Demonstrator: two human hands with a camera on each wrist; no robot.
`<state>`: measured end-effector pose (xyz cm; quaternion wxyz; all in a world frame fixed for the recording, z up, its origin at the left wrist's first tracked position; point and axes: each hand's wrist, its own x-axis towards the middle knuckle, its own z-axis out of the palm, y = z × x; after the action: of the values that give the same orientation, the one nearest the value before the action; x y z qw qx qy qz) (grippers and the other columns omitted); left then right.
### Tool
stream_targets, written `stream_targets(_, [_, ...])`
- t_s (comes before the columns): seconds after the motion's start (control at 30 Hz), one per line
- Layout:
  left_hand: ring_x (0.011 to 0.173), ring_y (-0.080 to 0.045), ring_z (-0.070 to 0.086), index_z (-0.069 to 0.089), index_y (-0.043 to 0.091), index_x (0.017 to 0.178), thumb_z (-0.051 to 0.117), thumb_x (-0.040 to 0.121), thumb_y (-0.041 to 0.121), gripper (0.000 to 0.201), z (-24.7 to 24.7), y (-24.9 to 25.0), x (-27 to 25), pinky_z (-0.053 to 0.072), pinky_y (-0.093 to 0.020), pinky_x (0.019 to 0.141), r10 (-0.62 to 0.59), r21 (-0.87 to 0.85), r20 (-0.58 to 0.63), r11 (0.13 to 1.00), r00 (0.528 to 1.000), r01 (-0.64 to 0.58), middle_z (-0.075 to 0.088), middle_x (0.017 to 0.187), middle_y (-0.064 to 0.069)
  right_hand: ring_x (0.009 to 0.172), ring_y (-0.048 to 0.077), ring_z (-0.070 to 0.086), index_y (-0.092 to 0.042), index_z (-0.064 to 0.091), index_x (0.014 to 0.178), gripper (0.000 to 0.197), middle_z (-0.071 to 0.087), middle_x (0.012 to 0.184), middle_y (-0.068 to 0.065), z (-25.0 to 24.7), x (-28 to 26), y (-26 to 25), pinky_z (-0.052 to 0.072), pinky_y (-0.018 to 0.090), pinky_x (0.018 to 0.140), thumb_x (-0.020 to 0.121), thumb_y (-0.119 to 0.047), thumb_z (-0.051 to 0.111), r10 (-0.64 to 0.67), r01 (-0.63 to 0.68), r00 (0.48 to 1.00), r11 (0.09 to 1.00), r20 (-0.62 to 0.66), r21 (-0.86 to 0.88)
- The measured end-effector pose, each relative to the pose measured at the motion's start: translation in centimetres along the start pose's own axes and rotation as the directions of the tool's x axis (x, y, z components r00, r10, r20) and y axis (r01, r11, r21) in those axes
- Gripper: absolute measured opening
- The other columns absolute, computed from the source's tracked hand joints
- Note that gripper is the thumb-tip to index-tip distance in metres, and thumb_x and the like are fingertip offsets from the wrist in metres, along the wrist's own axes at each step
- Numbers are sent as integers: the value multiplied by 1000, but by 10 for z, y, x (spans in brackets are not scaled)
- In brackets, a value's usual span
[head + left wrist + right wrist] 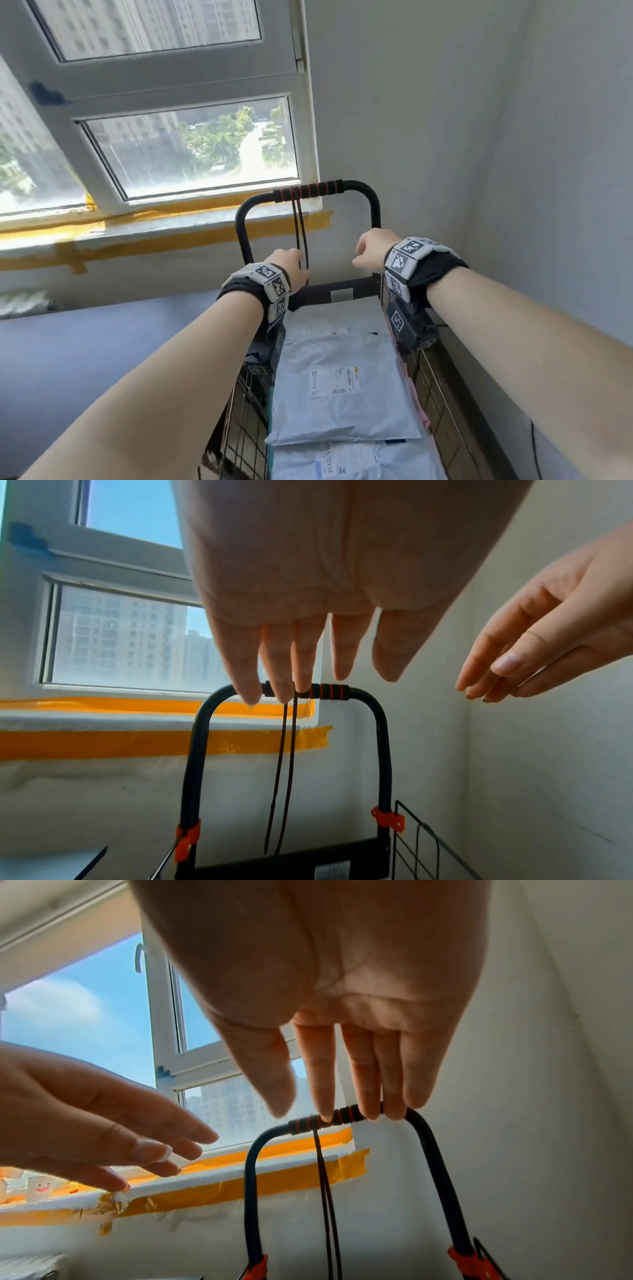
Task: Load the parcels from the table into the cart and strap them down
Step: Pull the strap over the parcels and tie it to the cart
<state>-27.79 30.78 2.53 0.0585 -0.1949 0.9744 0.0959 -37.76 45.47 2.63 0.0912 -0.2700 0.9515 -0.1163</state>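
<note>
The cart's black handle, with a red-ringed grip, stands against the wall below the window. A dark elastic cord hangs from the grip in two strands down to the cart's back panel. Light grey mailer parcels lie stacked in the wire basket. My left hand hovers just left of the cord with its fingers straight, holding nothing. My right hand is raised at the handle's right post, with its fingers straight and empty.
The cart stands in a room corner, with a white wall close on its right. A window sill with yellow tape runs behind the handle. A blue-grey tabletop lies to the left and a radiator at the far left.
</note>
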Motion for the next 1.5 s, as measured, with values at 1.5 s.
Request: stream_targets(1.5, [116, -21, 56, 39, 18, 142, 47, 96, 29, 47, -16, -20, 183, 43, -27, 92, -482, -303, -44, 841, 875, 448, 49, 138, -7, 122, 24, 52, -10, 42, 140, 49, 48, 140, 9, 27, 297, -45, 45, 36, 101, 94, -27, 49, -444, 364, 867, 874, 227, 321])
